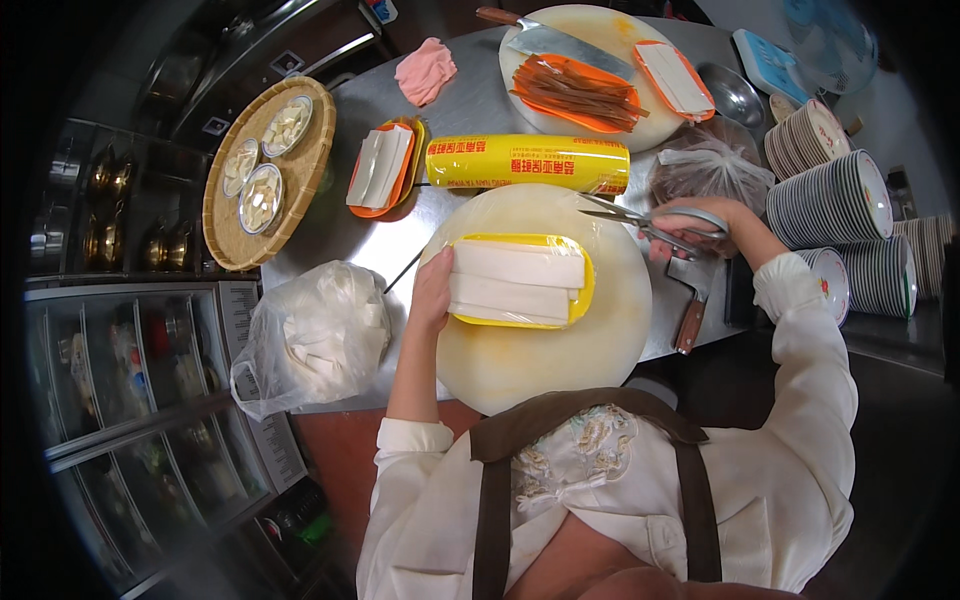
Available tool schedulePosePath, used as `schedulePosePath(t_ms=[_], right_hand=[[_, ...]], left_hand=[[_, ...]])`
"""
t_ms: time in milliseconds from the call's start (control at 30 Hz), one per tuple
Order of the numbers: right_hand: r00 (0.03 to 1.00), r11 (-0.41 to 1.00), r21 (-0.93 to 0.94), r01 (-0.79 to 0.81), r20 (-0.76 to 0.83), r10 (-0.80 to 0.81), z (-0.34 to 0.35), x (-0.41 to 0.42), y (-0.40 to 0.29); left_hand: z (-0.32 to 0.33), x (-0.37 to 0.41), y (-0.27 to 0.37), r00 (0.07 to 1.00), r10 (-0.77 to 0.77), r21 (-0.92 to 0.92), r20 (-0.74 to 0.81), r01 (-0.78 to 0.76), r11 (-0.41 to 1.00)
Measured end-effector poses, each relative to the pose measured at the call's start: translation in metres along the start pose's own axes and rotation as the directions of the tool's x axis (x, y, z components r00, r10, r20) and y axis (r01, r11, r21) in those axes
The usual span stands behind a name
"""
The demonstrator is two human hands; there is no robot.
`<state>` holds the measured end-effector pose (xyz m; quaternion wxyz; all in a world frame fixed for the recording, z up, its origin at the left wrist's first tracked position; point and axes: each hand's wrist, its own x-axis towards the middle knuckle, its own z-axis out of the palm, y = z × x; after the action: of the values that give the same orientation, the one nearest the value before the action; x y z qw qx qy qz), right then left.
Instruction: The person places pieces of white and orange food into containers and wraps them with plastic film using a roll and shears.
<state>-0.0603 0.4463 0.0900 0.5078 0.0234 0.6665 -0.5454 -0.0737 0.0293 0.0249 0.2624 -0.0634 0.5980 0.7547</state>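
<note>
My left hand [433, 289] grips the left end of a yellow oval plate [589, 279] over a round cutting board [525, 367]. On the plate lie several flat white strips [517, 262] under clear film. My right hand [694, 225] holds metal scissors [637, 219], their blades pointing left above the board's upper right edge. Just beyond the board lies a yellow roll of cling film [527, 161] bearing red writing. An orange plate [382, 206] stacked on a yellow one, up and to the left, carries more white strips.
A plastic bag of white pieces [322, 337] sits left, below a woven tray [322, 150] with small dishes. Beyond are a pink cloth [425, 71] and a second board [555, 22] with a cleaver [577, 49] and brown strips [577, 94]. Another cleaver [690, 322] and stacked plates [821, 199] stand right.
</note>
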Motion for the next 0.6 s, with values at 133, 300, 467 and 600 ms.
schedulePosePath(t_ms=[133,300,467,600], right_hand=[[0.984,0.953,-0.298,0.062,0.179,-0.008,-0.009,0.057,-0.05],[0.983,0.896,-0.434,0.088,0.181,-0.009,0.036,0.128,-0.124],[0.988,0.725,-0.672,0.15,0.127,-0.087,0.078,0.168,-0.146],[0.927,0.096,-0.995,0.022,-0.016,-0.375,0.088,0.143,-0.121]], left_hand=[[-0.002,0.003,-0.003,0.999,-0.021,0.034,-0.026,0.022,0.999],[0.006,-0.006,-0.003,0.999,-0.001,0.1,-0.049,0.006,0.995],[0.006,-0.021,-0.005,0.999,-0.001,0.106,-0.033,0.005,0.994],[-0.001,-0.045,-0.004,0.999,-0.025,0.079,-0.042,0.028,0.997]])
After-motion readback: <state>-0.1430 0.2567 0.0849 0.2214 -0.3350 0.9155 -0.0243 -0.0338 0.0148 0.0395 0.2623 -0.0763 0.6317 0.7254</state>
